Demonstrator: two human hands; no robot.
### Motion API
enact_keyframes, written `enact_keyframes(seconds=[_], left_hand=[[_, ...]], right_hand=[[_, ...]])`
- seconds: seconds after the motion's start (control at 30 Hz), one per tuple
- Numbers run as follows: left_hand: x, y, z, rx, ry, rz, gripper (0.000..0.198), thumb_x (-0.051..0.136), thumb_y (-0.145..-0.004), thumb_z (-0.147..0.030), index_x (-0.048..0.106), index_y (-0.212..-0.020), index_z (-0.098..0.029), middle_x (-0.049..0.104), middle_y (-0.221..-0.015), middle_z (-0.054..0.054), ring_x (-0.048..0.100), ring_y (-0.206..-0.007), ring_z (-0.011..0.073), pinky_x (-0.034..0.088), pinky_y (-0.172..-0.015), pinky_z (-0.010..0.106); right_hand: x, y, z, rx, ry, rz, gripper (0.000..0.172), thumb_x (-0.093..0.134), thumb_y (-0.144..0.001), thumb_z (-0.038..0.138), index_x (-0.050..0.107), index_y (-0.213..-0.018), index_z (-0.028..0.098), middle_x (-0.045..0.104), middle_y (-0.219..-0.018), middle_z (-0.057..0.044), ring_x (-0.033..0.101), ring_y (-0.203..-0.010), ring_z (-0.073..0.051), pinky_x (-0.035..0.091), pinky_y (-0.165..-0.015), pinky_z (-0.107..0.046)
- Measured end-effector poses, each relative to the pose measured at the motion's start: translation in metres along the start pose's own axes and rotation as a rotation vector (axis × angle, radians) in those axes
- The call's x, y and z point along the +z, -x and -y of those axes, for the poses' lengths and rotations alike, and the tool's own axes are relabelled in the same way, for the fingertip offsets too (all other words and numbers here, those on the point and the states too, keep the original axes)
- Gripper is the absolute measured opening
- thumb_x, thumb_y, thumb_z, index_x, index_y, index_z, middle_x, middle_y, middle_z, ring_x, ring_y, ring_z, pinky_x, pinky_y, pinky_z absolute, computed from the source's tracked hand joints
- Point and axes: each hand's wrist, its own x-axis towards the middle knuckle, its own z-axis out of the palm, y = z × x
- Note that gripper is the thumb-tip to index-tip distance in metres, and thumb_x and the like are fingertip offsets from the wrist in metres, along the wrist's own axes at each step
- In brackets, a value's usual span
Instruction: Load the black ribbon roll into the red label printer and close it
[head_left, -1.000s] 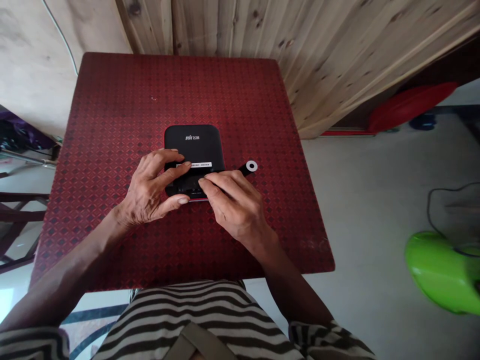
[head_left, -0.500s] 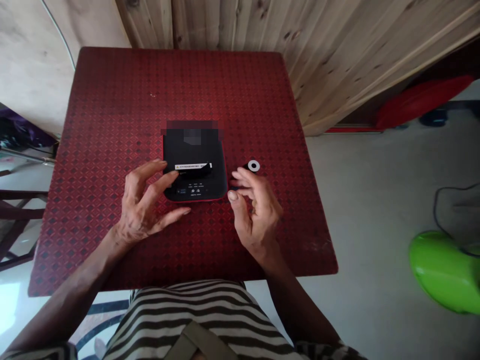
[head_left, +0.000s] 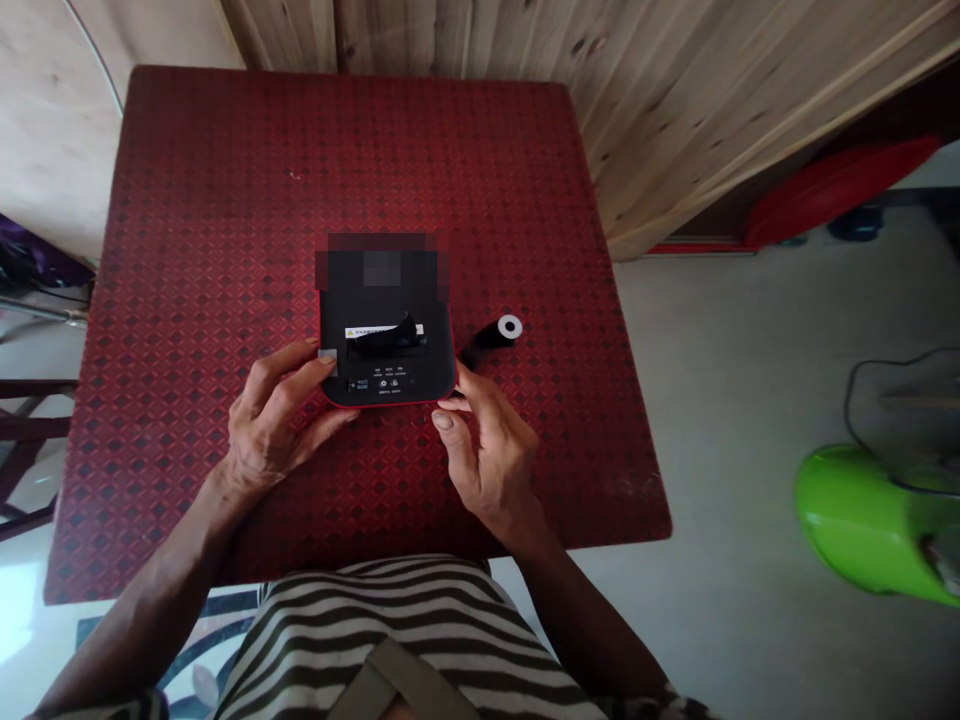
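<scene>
Before you, the flat black device with rounded corners and red edge (head_left: 390, 312) lies on the red patterned table (head_left: 225, 240). Your left hand (head_left: 268, 412) touches it at its eight o'clock, your right hand (head_left: 489, 440) at four o'clock, fingers bent; whether they really grasp it, I cannot tell. Nearby, at its three o'clock, is the black roll with white ring-shaped end (head_left: 495, 335).

I watch through one head-worn camera — from above the near edge of the desk (head_left: 375, 190), facing forward and steeply down, high enough that all four corners fit.
</scene>
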Motion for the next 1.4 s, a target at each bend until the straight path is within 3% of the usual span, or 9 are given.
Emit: enact_keyframes(seconds=[0.13,0.33,0.57,0.7,0.83,1.2,1.4], left_hand=[[-0.001,0.000,-0.001,-0.005,-0.007,-0.003,0.074,0.088,-0.089,-0.034,0.053,-0.153,-0.027,0.069,-0.137,0.011,0.073,-0.123,0.0249,0.066,-0.103,0.038],[-0.002,-0.002,-0.003,-0.027,0.037,0.001,0.073,0.091,-0.086,-0.029,0.056,-0.150,-0.027,0.072,-0.134,0.009,0.074,-0.120,0.0230,0.065,-0.104,0.034],[-0.003,-0.002,-0.001,-0.035,-0.034,0.006,0.063,0.089,-0.088,-0.038,0.058,-0.142,-0.029,0.074,-0.128,0.007,0.077,-0.113,0.0222,0.069,-0.096,0.034],[-0.003,-0.002,-0.002,-0.039,-0.024,0.007,0.061,0.090,-0.087,-0.036,0.060,-0.140,-0.029,0.075,-0.127,0.006,0.078,-0.111,0.0216,0.069,-0.095,0.033],[-0.003,-0.002,-0.004,-0.023,-0.017,-0.014,0.067,0.091,-0.086,-0.033,0.058,-0.145,-0.028,0.075,-0.128,0.007,0.077,-0.113,0.0217,0.068,-0.098,0.033],[-0.013,-0.009,-0.004,-0.062,0.031,0.050,0.062,0.090,-0.085,-0.037,0.064,-0.140,-0.028,0.075,-0.126,0.007,0.077,-0.112,0.0219,0.069,-0.097,0.036],[-0.019,-0.019,0.001,-0.055,0.080,0.076,0.050,0.088,-0.088,-0.045,0.068,-0.131,-0.028,0.076,-0.122,0.004,0.077,-0.106,0.0203,0.070,-0.093,0.038]], right_hand=[[0.000,-0.003,-0.001,-0.017,0.030,-0.020,0.036,0.063,-0.106,0.025,0.063,-0.141,0.023,0.080,-0.124,-0.011,0.080,-0.103,-0.022,0.071,-0.087,-0.037],[-0.007,-0.013,-0.005,-0.079,0.086,-0.041,0.038,0.070,-0.102,0.028,0.066,-0.138,0.021,0.080,-0.121,-0.012,0.080,-0.100,-0.023,0.072,-0.087,-0.040],[-0.022,-0.024,-0.023,-0.047,0.078,-0.232,0.035,0.065,-0.103,0.024,0.069,-0.138,0.027,0.079,-0.122,-0.009,0.080,-0.103,-0.024,0.071,-0.088,-0.042],[-0.019,-0.028,-0.030,-0.049,0.042,-0.167,0.026,0.064,-0.104,0.024,0.074,-0.128,0.027,0.083,-0.113,-0.006,0.082,-0.093,-0.020,0.070,-0.083,-0.036],[-0.010,-0.031,-0.027,-0.115,0.012,-0.076,0.024,0.064,-0.104,0.025,0.076,-0.125,0.022,0.084,-0.112,-0.008,0.082,-0.098,-0.020,0.069,-0.086,-0.034],[-0.006,-0.031,-0.024,-0.046,0.029,-0.057,0.029,0.063,-0.104,0.035,0.077,-0.128,0.026,0.084,-0.117,-0.008,0.082,-0.099,-0.024,0.070,-0.085,-0.041],[-0.004,-0.032,-0.021,-0.073,0.000,-0.065,0.028,0.065,-0.103,0.029,0.075,-0.129,0.022,0.083,-0.118,-0.009,0.081,-0.100,-0.022,0.069,-0.086,-0.037]])
